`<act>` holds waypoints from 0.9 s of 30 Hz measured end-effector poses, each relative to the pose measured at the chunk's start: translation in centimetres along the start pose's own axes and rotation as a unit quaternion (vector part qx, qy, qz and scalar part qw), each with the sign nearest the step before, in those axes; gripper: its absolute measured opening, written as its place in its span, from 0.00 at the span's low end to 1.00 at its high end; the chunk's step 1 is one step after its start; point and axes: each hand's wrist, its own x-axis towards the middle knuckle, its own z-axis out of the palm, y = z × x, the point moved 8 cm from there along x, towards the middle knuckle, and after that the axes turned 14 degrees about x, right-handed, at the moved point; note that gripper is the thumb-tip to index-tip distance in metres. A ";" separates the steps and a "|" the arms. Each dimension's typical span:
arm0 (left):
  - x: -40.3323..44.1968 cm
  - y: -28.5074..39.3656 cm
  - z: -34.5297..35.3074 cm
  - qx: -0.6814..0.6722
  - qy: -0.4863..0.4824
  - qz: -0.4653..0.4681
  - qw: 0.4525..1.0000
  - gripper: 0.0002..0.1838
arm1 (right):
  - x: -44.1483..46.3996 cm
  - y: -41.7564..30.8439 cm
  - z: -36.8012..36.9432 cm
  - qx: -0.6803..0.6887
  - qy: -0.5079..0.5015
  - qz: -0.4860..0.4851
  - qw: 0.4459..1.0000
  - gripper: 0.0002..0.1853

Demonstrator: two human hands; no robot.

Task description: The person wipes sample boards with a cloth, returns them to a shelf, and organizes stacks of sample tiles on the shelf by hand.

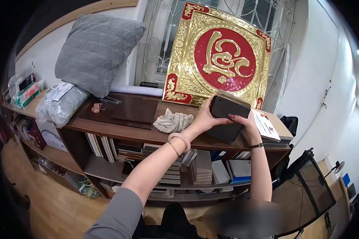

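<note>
Both of my hands grip a stack of dark flat rectangular items at the shelf top; the upper one looks like a tablet or a case, with a lighter edge behind it. My left hand is closed round its left side, thumb on the front. On the right side my right hand is closed too, its thumb also across the front. The fingers behind are hidden. A crumpled grey cloth lies left of my left wrist. Beside my right hand are papers on a box.
A gold and red framed panel leans against the window behind. Along the wooden shelf unit sit a grey cushion, a plastic-wrapped parcel and a dark brown board. Books fill the lower shelf. A black chair stands right.
</note>
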 end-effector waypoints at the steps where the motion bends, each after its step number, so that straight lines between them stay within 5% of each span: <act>1: -0.1 -0.2 0.0 -0.009 0.004 -0.015 1.000 0.53 | -0.1 0.0 0.0 0.000 0.000 0.003 1.000 0.31; 5: -0.4 -1.2 0.4 -0.039 -0.003 -0.040 0.998 0.51 | -0.7 -0.5 0.9 -0.016 -0.007 -0.019 1.000 0.37; 9: 1.3 -0.8 0.4 -0.101 -0.007 -0.025 0.995 0.44 | -1.7 -3.0 1.2 -0.071 0.111 -0.168 0.977 0.39; 12: 2.1 0.4 -0.4 -0.170 0.028 -0.026 0.985 0.39 | -1.9 -4.6 3.9 -0.389 0.060 -0.316 0.863 0.35; 18: 1.1 1.0 0.4 -0.219 0.056 -0.055 0.973 0.34 | -1.6 -1.1 0.5 -0.088 0.179 -0.317 0.927 0.30; 24: 1.4 -0.9 1.0 -0.193 0.060 -0.049 0.978 0.33 | -0.4 1.2 -1.6 -0.090 0.114 -0.225 0.963 0.31; 27: 0.2 -2.3 1.0 -0.085 0.045 -0.122 0.988 0.32 | -1.0 1.6 -1.2 -0.089 0.132 -0.222 0.962 0.31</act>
